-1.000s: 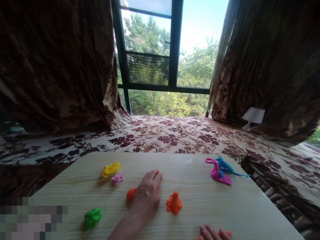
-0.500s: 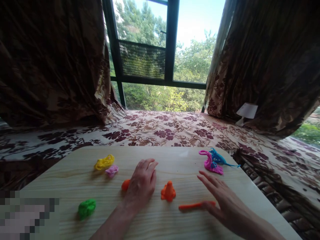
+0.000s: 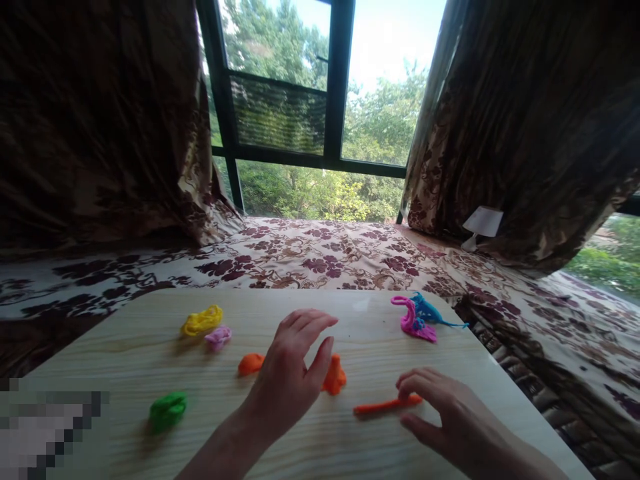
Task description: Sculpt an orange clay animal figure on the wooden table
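Observation:
My left hand point(image 3: 290, 373) hovers over the wooden table point(image 3: 125, 360) with fingers spread, its thumb right by an orange clay cone point(image 3: 335, 375). A small orange clay lump point(image 3: 251, 363) lies just left of that hand. My right hand point(image 3: 445, 417) rests near the front right with fingers curled, the fingertips touching the right end of a thin orange clay roll point(image 3: 383, 405). Whether the fingers grip the roll is unclear.
Yellow clay point(image 3: 201, 321) and a small pink piece point(image 3: 218, 337) lie at the left, a green lump point(image 3: 167, 410) nearer the front. Pink and blue clay strands point(image 3: 417, 318) sit at the far right. A patterned cloth point(image 3: 325, 257), curtains and a window lie beyond the table.
My left hand has lifted off the table and shifted right toward the orange cone. My right hand has come in, laid down the orange roll, and now curls its fingers at the roll's end.

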A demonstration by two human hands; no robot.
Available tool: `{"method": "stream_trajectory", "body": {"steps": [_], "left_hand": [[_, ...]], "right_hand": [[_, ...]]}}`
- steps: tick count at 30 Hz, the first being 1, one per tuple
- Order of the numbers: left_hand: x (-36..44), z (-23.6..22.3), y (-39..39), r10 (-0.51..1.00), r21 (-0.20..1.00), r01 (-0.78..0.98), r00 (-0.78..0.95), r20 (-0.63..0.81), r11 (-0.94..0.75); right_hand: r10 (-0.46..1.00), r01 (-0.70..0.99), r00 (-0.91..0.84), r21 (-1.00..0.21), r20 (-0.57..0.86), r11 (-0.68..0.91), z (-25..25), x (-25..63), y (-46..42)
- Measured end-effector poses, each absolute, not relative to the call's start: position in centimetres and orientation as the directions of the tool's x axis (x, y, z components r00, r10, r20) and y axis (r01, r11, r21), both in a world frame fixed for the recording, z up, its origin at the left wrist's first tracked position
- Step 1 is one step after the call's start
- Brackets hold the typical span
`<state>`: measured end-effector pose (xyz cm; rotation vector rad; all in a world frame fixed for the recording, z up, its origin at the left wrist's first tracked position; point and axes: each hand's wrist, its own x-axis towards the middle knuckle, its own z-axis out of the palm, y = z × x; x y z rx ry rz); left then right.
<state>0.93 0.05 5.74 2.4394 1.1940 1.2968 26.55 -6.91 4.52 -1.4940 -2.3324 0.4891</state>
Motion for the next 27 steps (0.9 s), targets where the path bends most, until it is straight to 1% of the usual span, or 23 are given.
{"method": "stream_trajectory", "body": {"steps": [2,4,8,10,13,14,16,18,19,21,24,27], "left_hand": [[1.1,6.2,-0.4,0.696,0.46,0.549,0.366,0.618,-0.698],[1.0,6.3,-0.6,0.693,0.468,0.53,0.389,0.607,-0.707],[0.7,6.2,-0.2,0.708,0.495,0.52,0.381,0.595,-0.696],[0.5,6.3,0.2,0.72,0.516,0.514,0.372,0.586,-0.686],[0.1,7.2,0.5,0.762,0.595,0.482,0.332,0.556,-0.644],[0.0,7.7,0.6,0.788,0.64,0.461,0.309,0.533,-0.614],[-0.3,8.6,0.5,0.853,0.759,0.389,0.27,0.447,-0.522],[-0.5,9.4,0.4,0.899,0.87,0.272,0.278,0.337,-0.41],[-0.6,9.6,0.4,0.909,0.906,0.218,0.296,0.292,-0.362],[-0.8,9.6,0.5,0.913,0.939,0.154,0.325,0.245,-0.307],[-1.3,8.9,1.0,0.929,0.945,0.159,0.288,0.233,-0.286],[-1.6,7.9,1.7,0.945,0.964,0.123,0.262,0.198,-0.236]], "right_hand": [[0.903,0.819,-0.425,-0.396,0.068,0.415,4.6,26.2,-6.8],[0.904,0.833,-0.422,-0.366,0.064,0.415,4.2,25.9,-6.6],[0.926,0.865,-0.355,-0.33,0.127,0.377,2.6,25.9,-5.8],[0.93,0.859,-0.34,-0.355,0.142,0.369,2.6,26.2,-5.4],[0.918,0.8,-0.343,-0.45,0.2,0.397,4.9,26.0,-4.7],[0.905,0.771,-0.35,-0.474,0.242,0.425,6.2,25.5,-4.4],[0.852,0.714,-0.393,-0.468,0.346,0.52,8.8,23.9,-3.6],[0.801,0.663,-0.447,-0.453,0.398,0.596,10.8,21.7,-2.5],[0.776,0.634,-0.466,-0.452,0.425,0.627,11.4,20.6,-2.0],[0.758,0.578,-0.466,-0.492,0.456,0.651,11.9,18.5,-0.7],[0.76,0.507,-0.44,-0.566,0.478,0.65,11.2,16.7,0.9],[0.751,0.483,-0.432,-0.576,0.499,0.66,10.2,16.2,2.0]]}}
